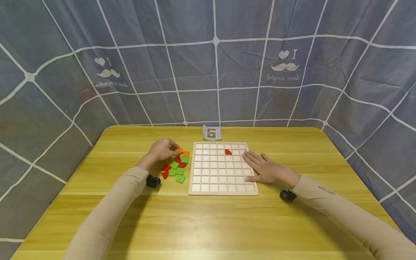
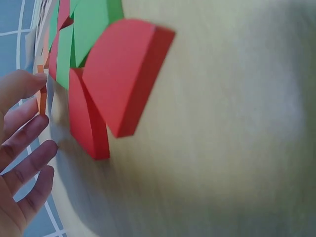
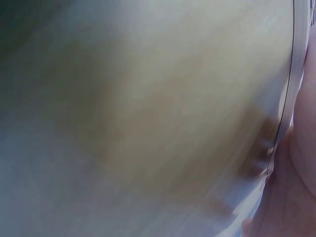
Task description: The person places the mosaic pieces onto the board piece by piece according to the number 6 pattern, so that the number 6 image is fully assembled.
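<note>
My left hand [image 1: 162, 150] is over the far side of a loose pile of coloured pieces, left of the grid board. In the left wrist view its thumb and fingers pinch an orange square tile [image 2: 42, 94], seen nearly edge-on. Red quarter-round pieces [image 2: 121, 74] and green square tiles [image 2: 96, 24] lie close by. My right hand [image 1: 264, 169] rests with straight, spread fingers on the right edge of the pale wooden grid board [image 1: 217, 173]. One red quarter-round piece [image 1: 228, 152] sits in a cell in the board's second row from the far side.
A small printed pattern card [image 1: 212, 133] lies behind the board. Another orange tile [image 1: 186, 154] is in the pile. A gridded grey curtain [image 1: 195, 72] hangs behind the wooden table [image 1: 214, 224]. Dark wrist cameras [image 1: 287, 195] hang under both wrists.
</note>
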{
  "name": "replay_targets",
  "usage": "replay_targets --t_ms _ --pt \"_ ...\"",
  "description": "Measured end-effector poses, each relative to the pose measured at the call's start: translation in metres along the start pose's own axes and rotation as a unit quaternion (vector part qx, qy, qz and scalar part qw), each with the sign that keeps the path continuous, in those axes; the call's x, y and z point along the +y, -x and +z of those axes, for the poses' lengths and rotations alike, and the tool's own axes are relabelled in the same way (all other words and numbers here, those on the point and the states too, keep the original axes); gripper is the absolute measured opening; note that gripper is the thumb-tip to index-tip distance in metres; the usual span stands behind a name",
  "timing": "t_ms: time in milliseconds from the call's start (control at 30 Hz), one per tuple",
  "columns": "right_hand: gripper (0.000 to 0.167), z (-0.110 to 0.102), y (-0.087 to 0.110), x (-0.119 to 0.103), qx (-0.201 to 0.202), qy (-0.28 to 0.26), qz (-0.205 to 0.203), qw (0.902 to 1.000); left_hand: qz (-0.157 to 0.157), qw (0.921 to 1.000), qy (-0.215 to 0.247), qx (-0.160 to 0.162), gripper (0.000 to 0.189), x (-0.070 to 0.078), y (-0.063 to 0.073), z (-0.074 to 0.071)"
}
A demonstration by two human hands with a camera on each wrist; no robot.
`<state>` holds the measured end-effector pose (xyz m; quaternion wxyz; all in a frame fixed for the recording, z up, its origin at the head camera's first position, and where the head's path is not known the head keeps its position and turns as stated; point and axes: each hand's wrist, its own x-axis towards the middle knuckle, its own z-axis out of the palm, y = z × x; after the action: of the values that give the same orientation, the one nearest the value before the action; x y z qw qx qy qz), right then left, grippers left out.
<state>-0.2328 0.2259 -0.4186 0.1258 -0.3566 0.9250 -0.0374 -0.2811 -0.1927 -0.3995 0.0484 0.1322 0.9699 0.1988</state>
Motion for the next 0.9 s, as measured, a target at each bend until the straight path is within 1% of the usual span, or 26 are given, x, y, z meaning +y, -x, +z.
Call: replay_targets --t_ms 267,400,633,733,900 --pt "0.089 0.001 0.000 0.002 -0.003 -0.002 0.002 1.0000 -0.002 0.9997 -0.011 0.022 0.038 0.011 0.001 -0.002" --pt "0.090 0.001 0.001 0.003 -0.004 -0.002 0.005 1.0000 0.009 0.9993 -0.012 0.034 0.037 0.019 0.000 -0.002" --pt "0.089 -0.003 0.003 0.001 -0.007 -0.005 0.003 1.0000 0.042 0.9977 -0.008 0.053 0.035 0.038 -0.001 0.000" --pt "0.088 -0.003 0.003 0.001 -0.007 -0.004 -0.001 1.0000 0.052 0.9970 -0.002 0.058 0.034 0.046 -0.002 0.001" --pt "0.089 -0.001 0.001 0.001 -0.010 -0.009 -0.001 0.9999 0.073 0.9957 0.004 0.057 0.034 0.059 -0.004 0.006"
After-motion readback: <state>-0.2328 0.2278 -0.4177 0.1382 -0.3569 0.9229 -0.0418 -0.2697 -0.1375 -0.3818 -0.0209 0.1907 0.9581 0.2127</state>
